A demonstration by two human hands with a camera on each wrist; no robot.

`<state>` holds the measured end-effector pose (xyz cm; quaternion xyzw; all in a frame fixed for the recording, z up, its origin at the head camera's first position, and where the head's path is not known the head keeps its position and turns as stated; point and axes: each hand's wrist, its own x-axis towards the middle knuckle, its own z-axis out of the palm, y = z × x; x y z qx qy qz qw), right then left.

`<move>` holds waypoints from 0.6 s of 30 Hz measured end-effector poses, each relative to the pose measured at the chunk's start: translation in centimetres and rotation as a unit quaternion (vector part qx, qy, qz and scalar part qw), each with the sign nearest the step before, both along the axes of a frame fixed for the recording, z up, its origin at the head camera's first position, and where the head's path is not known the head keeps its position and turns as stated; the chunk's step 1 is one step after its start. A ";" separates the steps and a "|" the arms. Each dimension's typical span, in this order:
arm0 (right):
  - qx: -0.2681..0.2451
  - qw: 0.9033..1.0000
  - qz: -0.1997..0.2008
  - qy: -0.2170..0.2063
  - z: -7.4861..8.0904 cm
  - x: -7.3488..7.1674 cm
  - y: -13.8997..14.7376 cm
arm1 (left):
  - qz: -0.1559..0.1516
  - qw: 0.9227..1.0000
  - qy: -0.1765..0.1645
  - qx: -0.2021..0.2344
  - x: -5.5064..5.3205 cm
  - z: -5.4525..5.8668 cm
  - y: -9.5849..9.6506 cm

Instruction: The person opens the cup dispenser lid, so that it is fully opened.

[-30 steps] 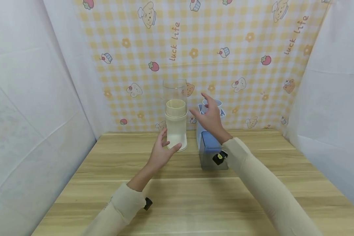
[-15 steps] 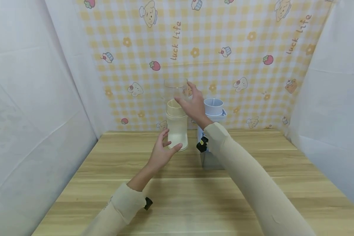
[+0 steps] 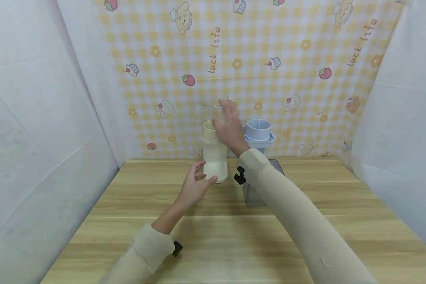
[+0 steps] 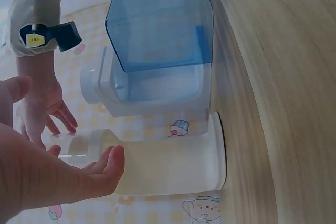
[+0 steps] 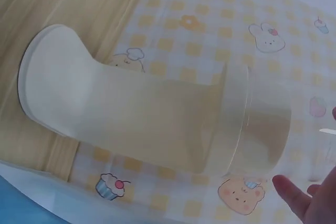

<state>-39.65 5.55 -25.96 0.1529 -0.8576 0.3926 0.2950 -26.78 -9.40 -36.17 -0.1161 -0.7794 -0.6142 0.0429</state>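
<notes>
The left hand (image 3: pixel 193 188) is curving its fingers a little, with a wide space between them and the thumb. It is holding nothing. Its fingertips are pointing at the low part of the cream stand (image 3: pixel 215 159), and I cannot tell if they are touching it.

The right hand (image 3: pixel 232 132) is spreading its fingers and thumb beside the clear tube (image 3: pixel 208 112). They are looking quite straight, but I cannot tell if they are pressing on the tube.

The cream stand is standing upright near the table's back edge, and the clear tube is rising from its top. The patterned cloth (image 3: pixel 287 43) is hanging close behind. A thin gap is running between the cream stand and the blue stand (image 3: pixel 258 132). A see-through bin (image 3: pixel 253 196) is sitting in front of the blue one. The wood table (image 3: pixel 213 244) is stretching out in front.
</notes>
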 end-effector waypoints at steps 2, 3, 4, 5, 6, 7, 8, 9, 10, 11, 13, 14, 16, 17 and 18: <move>0.014 1.000 -0.008 0.006 0.1 0.1 -0.3 | 0.003 1.000 -0.001 -0.001 0.0 0.0 0.0; 0.019 1.000 -0.017 0.011 0.1 0.1 -0.5 | 0.004 1.000 -0.002 0.000 -0.1 0.0 0.0; 0.020 0.999 -0.025 0.015 0.0 0.1 -0.7 | 0.004 1.000 -0.002 0.002 -0.1 0.0 0.0; 0.023 0.999 -0.034 0.019 0.0 0.1 -0.9 | 0.003 1.000 -0.002 0.005 0.0 0.0 -0.1; 0.020 0.999 -0.042 0.024 -0.2 0.1 -1.2 | 0.002 1.000 -0.002 0.007 -0.1 -0.1 -0.1; 0.017 0.998 -0.048 0.027 -0.4 0.1 -1.4 | 0.000 1.000 -0.001 0.009 0.0 -0.1 -0.2; 0.012 0.998 -0.053 0.031 -0.6 0.0 -1.6 | 0.000 1.000 -0.001 0.011 0.0 -0.2 -0.2; 0.010 0.998 -0.058 0.033 -0.8 0.1 -1.8 | 0.000 1.000 -0.001 0.013 0.0 -0.2 -0.3; 0.008 0.997 -0.063 0.037 -1.1 0.0 -2.0 | 0.000 1.000 0.000 0.014 0.0 -0.3 -0.3; 0.005 0.997 -0.066 0.040 -1.3 0.0 -2.2 | 0.000 1.000 0.002 0.015 0.0 -0.4 -0.4; -0.005 0.996 -0.071 0.046 -1.8 0.0 -2.6 | -0.001 1.000 0.007 0.015 0.0 -0.5 -0.5; -0.009 0.996 -0.075 0.049 -1.9 0.0 -2.8 | 0.000 1.000 0.007 0.017 -0.1 -0.6 -0.6; -0.014 0.995 -0.080 0.057 -2.3 -0.2 -3.1 | 0.004 1.000 0.007 0.015 -0.2 -0.7 -0.7; -0.016 0.995 -0.083 0.060 -2.4 -0.3 -3.3 | 0.004 1.000 0.007 0.015 -0.2 -0.7 -0.8; -0.017 0.994 -0.086 0.062 -2.5 -0.4 -3.5 | 0.006 1.000 0.007 0.015 -0.2 -0.7 -0.9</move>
